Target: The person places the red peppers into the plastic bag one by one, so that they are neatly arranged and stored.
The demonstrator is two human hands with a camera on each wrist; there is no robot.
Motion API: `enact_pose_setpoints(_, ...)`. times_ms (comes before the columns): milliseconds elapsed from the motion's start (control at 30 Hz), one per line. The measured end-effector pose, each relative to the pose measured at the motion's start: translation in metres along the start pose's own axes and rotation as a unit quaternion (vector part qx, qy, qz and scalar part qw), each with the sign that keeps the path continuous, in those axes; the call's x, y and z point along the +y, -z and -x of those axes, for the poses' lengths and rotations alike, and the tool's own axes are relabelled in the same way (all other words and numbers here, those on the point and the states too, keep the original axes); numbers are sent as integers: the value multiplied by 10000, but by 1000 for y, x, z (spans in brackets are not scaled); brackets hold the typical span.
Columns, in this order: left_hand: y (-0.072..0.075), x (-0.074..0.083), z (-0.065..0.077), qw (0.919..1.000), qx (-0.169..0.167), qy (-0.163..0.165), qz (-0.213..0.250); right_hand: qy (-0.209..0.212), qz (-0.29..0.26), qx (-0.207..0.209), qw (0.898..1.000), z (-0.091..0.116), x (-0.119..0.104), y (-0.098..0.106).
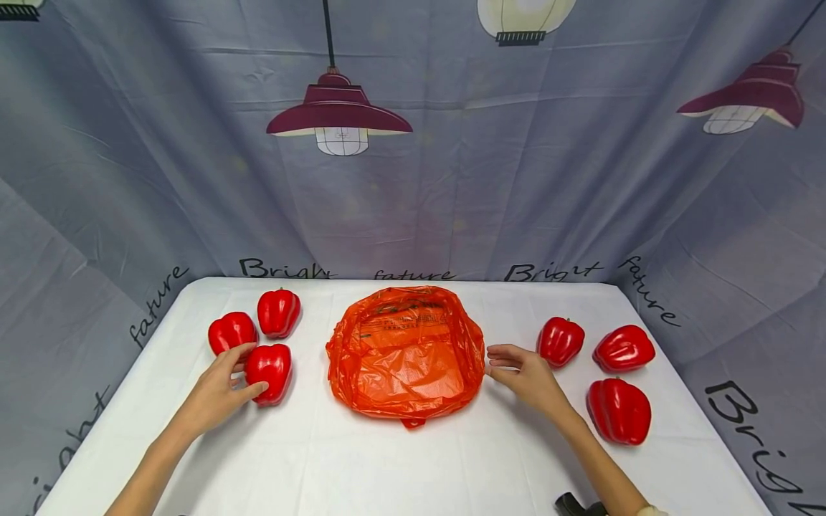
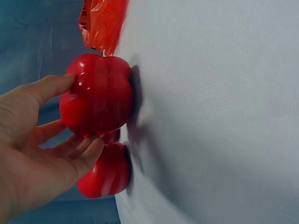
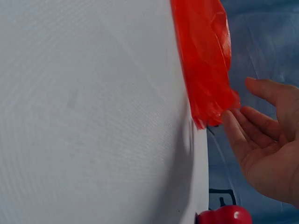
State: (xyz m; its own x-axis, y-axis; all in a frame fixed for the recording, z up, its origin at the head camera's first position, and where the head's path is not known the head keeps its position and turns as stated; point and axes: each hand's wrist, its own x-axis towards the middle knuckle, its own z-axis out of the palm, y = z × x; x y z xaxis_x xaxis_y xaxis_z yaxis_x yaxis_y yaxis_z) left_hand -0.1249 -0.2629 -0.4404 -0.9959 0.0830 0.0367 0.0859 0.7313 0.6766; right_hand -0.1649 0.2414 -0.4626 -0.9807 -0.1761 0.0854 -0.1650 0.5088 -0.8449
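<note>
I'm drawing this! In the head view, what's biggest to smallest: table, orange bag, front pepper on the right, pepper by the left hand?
1. Table
2. Orange bag
3. Front pepper on the right
4. Pepper by the left hand, partly covered

The peppers [image 1: 279, 313] near the left and right edges of the bench [image 1: 387, 473] are a uniform glossy red, the bag [image 1: 413, 376] between them translucent orange-red with dark printed lettering [image 1: 422, 319]. The bench is plain white; beyond its far edge, the grey-blue curtain [image 1: 439, 201] carries maroon-shaded lamps [image 1: 338, 113] and black script [image 1: 253, 269]
</note>
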Motion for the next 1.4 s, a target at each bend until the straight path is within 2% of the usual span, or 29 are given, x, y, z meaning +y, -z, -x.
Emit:
enact_pose_setpoints(267,-2,-4,-2,9993,-224,225,214,108,-191,-95,9997,-5,1,-7)
enact_pose_setpoints(367,-2,-6,-2,9977,-358,376,441,72,-140,-124,9998,-3,-12,-7)
enact_pose_setpoints(500,-3,-7,-3,9934,-531,660,775,-36,42,-97,9999,-5,-11,-9)
enact_pose_setpoints(567,-4,-7,-3,9909,-599,796,904,-87,107,-68,9999,-8,0,-12)
enact_pose_setpoints(767,-10,-8,-5,9868,-530,1011,1149,-156,318,-116,9993,-8,-1,-14)
enact_pose_setpoints(1067,-17,2,-7,9823,-366,924,1589,-38,282,-297,9992,-6,0,-15)
enact_pose_setpoints(1233,-22,15,-12,9774,-237,612,2008,-42,244,-379,9990,-6,3,-16)
enact_pose_setpoints(1400,-28,30,-21,9703,-248,337,2382,-55,246,-383,9989,-7,3,-17)
